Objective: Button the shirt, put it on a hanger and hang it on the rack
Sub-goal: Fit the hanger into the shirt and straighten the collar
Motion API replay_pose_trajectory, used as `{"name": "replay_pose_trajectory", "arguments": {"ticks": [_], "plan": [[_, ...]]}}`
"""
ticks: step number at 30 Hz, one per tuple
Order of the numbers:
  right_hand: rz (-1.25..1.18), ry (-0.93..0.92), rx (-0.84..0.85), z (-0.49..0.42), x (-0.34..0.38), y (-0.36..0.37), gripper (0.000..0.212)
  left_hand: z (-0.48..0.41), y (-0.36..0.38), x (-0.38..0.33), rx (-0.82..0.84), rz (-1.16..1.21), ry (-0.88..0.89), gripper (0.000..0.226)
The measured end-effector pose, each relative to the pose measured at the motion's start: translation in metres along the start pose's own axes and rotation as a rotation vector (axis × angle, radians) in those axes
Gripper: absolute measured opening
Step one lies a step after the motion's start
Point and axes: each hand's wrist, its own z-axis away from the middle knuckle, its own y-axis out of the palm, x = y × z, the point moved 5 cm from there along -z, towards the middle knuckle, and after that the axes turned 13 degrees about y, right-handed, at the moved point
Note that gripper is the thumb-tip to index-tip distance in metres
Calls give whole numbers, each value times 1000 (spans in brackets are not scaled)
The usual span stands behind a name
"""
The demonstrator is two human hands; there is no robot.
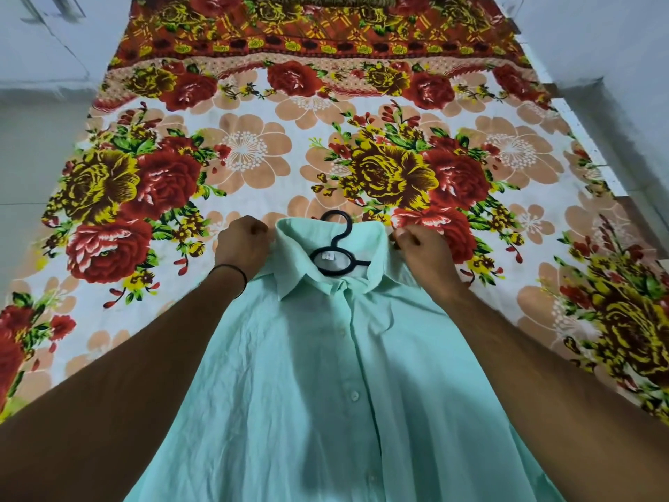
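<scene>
A mint-green shirt [325, 375] lay face up in the lower centre of the frame, spread on a flowered bedsheet [253, 146]. The buttons [354, 395] that showed down its front were done up. A black plastic hanger [336, 264] sat inside the neck, its hook [340, 221] poking out above the collar [293, 262] at mid-frame.

The person's left hand [242, 244], fingers curled, gripped the shoulder cloth just left of the collar. The right hand [423, 251] pinched the fabric at the collar's right edge, fingers drawn tight. Both appeared to be settling the shoulders over the hanger's arms, which were hidden under the cloth.

The shirt looked thin, light and soft, creased across the chest. It would likely sag and could slip sideways off the smooth plastic if lifted by the cloth alone. The stiff hook, or the ring just below it, seemed the surer place to take hold, with a hand steadying one shoulder.

A thin dark band [237, 271] circled the left wrist. The sheet's red and yellow roses ran to the top of the frame, with pale walls [597, 38] at the upper corners. No rack was in view.
</scene>
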Motion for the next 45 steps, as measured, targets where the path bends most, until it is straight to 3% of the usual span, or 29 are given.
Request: {"name": "replay_pose_trajectory", "arguments": {"ticks": [2, 5, 8, 11, 16, 20, 25, 31, 37, 41, 45], "plan": [[45, 47, 60, 0, -12, 3, 19, 4, 2, 6, 109, -191, 87, 28], [182, 61, 136, 9, -27, 7, 30, 13, 5, 16, 210, -389, 181, 29], [520, -58, 97, 13, -29, 9, 30, 18, 5, 20, 205, -555, 268, 26], [710, -138, 38, 10, -22, 7, 22, 14, 4, 18, 129, -517, 278, 23], [626, -191, -191, -5, -7, -10, 19, 6, 1, 14, 9, -425, 292, 27], [698, -67, -168, -14, -20, -8, 24, 12, 5, 25, -42, -286, 220, 27], [583, -107, -263, -15, -19, -10, 22, 11, -5, 26, -144, -217, 258, 21], [512, -9, -228, -15, -21, -7, 27, 7, 6, 28, -66, -293, 107, 28], [440, -188, -385, 57, -19, 3, 42, 93, 28, -5, -195, -400, 450, 47], [366, -262, -333, 118, -33, 19, 43, 160, 55, -13, -131, -361, 467, 40], [205, -211, -244, 176, -54, 12, 32, 224, 56, -3, -82, -240, 387, 28]]}}
